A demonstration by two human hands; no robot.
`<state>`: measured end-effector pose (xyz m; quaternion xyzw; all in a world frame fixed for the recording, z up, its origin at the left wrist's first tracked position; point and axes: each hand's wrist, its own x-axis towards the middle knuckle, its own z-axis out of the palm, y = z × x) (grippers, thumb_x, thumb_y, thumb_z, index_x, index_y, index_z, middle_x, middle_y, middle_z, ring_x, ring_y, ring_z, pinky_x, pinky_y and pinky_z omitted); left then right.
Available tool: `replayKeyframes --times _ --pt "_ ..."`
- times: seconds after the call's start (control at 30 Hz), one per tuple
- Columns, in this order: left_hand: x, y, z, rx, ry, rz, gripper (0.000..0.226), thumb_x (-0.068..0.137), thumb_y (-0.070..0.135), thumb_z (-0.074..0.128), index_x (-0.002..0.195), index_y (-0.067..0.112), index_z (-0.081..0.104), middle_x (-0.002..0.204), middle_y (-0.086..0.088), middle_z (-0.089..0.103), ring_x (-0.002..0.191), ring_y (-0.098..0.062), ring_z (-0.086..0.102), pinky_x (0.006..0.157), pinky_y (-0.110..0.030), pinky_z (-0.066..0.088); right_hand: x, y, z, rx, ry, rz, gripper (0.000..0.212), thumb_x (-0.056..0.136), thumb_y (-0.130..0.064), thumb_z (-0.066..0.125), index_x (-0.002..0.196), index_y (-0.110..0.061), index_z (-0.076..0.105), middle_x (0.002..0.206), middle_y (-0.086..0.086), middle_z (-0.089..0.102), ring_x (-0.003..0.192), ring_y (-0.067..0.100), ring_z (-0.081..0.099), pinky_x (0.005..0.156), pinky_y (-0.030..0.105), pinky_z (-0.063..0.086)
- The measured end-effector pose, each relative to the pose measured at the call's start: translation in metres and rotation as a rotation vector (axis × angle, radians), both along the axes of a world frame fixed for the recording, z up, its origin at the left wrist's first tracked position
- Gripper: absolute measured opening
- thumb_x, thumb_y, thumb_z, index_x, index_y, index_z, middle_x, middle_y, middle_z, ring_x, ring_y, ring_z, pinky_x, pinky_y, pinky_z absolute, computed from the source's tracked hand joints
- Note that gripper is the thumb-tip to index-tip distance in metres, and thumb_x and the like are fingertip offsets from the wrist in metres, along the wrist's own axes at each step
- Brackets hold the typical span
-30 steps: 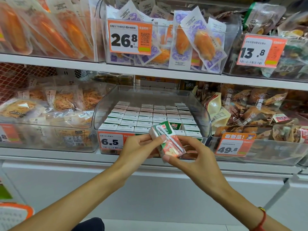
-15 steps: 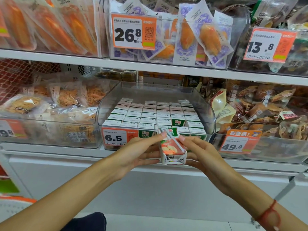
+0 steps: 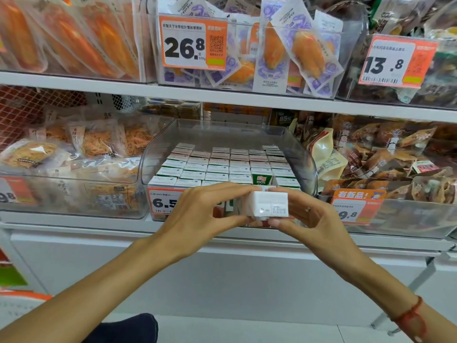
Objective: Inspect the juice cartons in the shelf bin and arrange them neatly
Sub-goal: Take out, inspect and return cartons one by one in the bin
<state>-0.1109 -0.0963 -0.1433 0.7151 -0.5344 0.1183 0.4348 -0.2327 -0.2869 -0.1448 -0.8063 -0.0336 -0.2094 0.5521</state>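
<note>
A small juice carton [image 3: 268, 206] is held in front of the clear shelf bin [image 3: 303, 154], its white printed end facing me. My left hand [image 3: 202, 214] grips its left side and my right hand [image 3: 306, 219] grips its right side, thumbs underneath. Inside the bin, several rows of cartons [image 3: 217, 167] stand upright with white tops showing. One gap near the front right exposes a green carton face marked 100% [image 3: 261, 179].
An orange 6.5 price tag [image 3: 164, 201] hangs on the bin's front. Snack bins stand left [image 3: 74, 164] and right [image 3: 395, 174]. A shelf [image 3: 222, 94] with more packets runs close above. White cabinet panels lie below.
The carton has been turned in both hands from its apple-printed face to its white end, and lifted slightly toward the bin front. The view has moved closer to the shelf.
</note>
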Motion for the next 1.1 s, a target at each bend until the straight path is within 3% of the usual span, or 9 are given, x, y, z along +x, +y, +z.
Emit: replayKeyframes --times 0.13,0.33,0.53,0.67,0.73,0.87,0.97,1.1 --pt "0.0 -0.001 -0.003 0.038 0.039 -0.008 0.059 0.08 0.042 0.067 0.136 0.033 0.051 0.128 0.013 0.063 0.117 -0.001 0.058 0.093 -0.027 0.054 -0.004 0.003 0.002 -0.035 -0.066 -0.024 0.044 0.071 -0.031 0.074 0.113 -0.036 0.064 0.112 -0.023 0.07 0.11 -0.002 0.063 0.088 0.01 0.048" --pt "-0.007 -0.009 -0.008 0.063 0.311 -0.068 0.047 0.081 0.057 0.06 0.126 0.049 0.048 0.128 0.028 0.057 0.115 0.005 0.057 0.091 -0.022 0.053 -0.006 0.012 0.007 -0.156 -0.167 -0.179 0.055 0.075 -0.042 0.067 0.126 -0.047 0.049 0.109 -0.04 0.059 0.1 -0.004 0.062 0.078 0.007 0.049" --pt "-0.013 -0.014 -0.006 -0.079 0.612 -0.156 0.037 0.082 0.045 0.063 0.118 0.042 0.054 0.119 0.022 0.063 0.112 0.001 0.06 0.084 -0.014 0.053 -0.005 0.015 0.006 -0.304 -0.202 -0.185 0.061 0.08 -0.027 0.068 0.131 -0.045 0.041 0.122 -0.04 0.053 0.105 -0.008 0.059 0.077 0.005 0.048" --pt "-0.01 -0.015 -0.007 -0.122 0.823 -0.134 0.052 0.079 0.049 0.061 0.128 0.046 0.043 0.121 0.009 0.067 0.111 -0.011 0.065 0.091 -0.031 0.056 -0.005 0.017 0.004 -0.334 -0.111 -0.141 0.069 0.075 -0.047 0.068 0.134 -0.056 0.034 0.118 -0.053 0.046 0.111 -0.014 0.053 0.078 0.002 0.046" --pt "-0.011 -0.013 -0.008 -0.127 0.926 -0.159 0.053 0.083 0.047 0.06 0.131 0.048 0.039 0.114 0.006 0.072 0.102 -0.014 0.07 0.085 -0.029 0.058 -0.005 0.017 0.003 -0.308 -0.067 -0.129 0.067 0.072 -0.056 0.066 0.131 -0.061 0.036 0.119 -0.05 0.048 0.113 -0.011 0.053 0.08 0.004 0.048" --pt "-0.01 -0.012 -0.004 -0.193 1.102 -0.151 0.035 0.092 0.041 0.056 0.125 0.045 0.046 0.103 -0.001 0.076 0.092 -0.017 0.074 0.069 -0.022 0.058 -0.002 0.018 0.002 -0.245 -0.045 -0.106 0.06 0.075 -0.054 0.067 0.133 -0.049 0.05 0.126 -0.029 0.06 0.116 -0.003 0.057 0.09 0.013 0.049" --pt "-0.005 -0.012 -0.002 -0.205 1.236 -0.103 0.028 0.094 0.038 0.056 0.122 0.034 0.053 0.098 -0.005 0.077 0.087 -0.017 0.075 0.064 -0.024 0.058 0.0 0.022 0.004 -0.169 -0.053 -0.116 0.048 0.077 -0.047 0.068 0.124 -0.043 0.061 0.112 -0.023 0.069 0.104 0.001 0.065 0.084 0.013 0.052" --pt "-0.003 -0.01 -0.001 -0.085 1.325 -0.071 0.041 0.091 0.047 0.059 0.124 0.022 0.059 0.098 -0.008 0.076 0.083 -0.017 0.074 0.065 -0.029 0.059 0.005 0.027 0.004 0.03 -0.048 -0.127 0.036 0.073 -0.044 0.071 0.106 -0.029 0.074 0.092 -0.014 0.076 0.088 0.005 0.072 0.073 0.014 0.054"
